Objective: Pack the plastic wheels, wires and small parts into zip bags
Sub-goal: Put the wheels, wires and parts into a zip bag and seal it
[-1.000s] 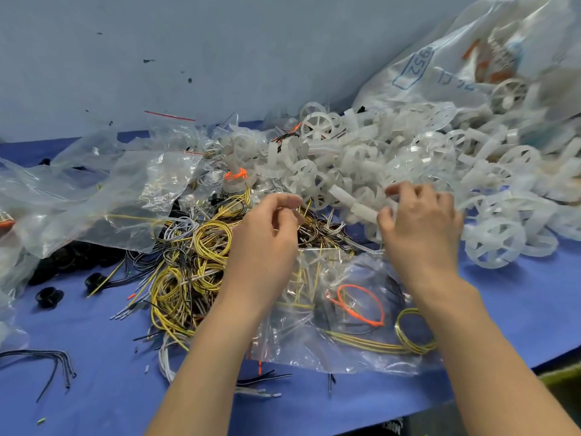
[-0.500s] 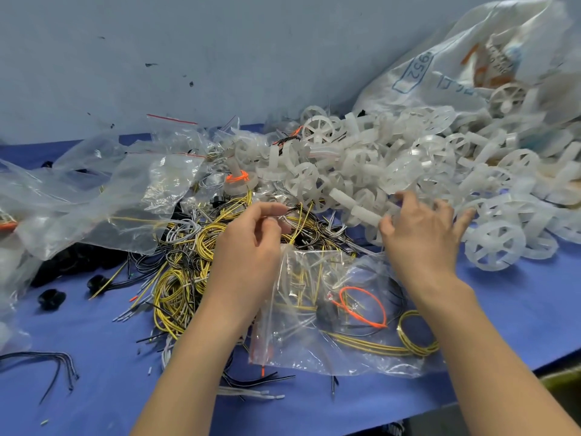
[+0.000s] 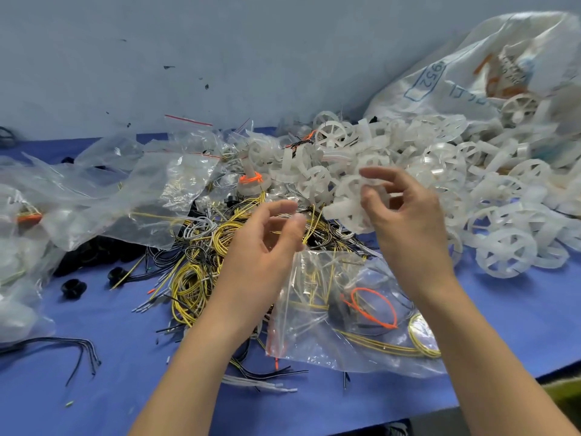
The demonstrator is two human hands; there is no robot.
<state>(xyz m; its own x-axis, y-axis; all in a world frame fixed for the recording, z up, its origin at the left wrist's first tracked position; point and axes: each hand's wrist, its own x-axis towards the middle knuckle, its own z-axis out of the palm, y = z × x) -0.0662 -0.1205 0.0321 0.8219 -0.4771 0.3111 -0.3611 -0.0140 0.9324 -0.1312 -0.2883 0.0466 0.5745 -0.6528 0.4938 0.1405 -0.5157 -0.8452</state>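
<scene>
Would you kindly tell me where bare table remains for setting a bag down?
Bare blue table lies front left, between the black wires and the yellow wire coils, and front right, below the white plastic wheels beside the clear zip bag. Middle and back are crowded.

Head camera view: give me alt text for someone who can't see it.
A right hand pinches a white wheel above a part-filled zip bag; the left hand is at its mouth, grip unclear. A wheel pile, loose wires and more bags cover a blue table.
</scene>
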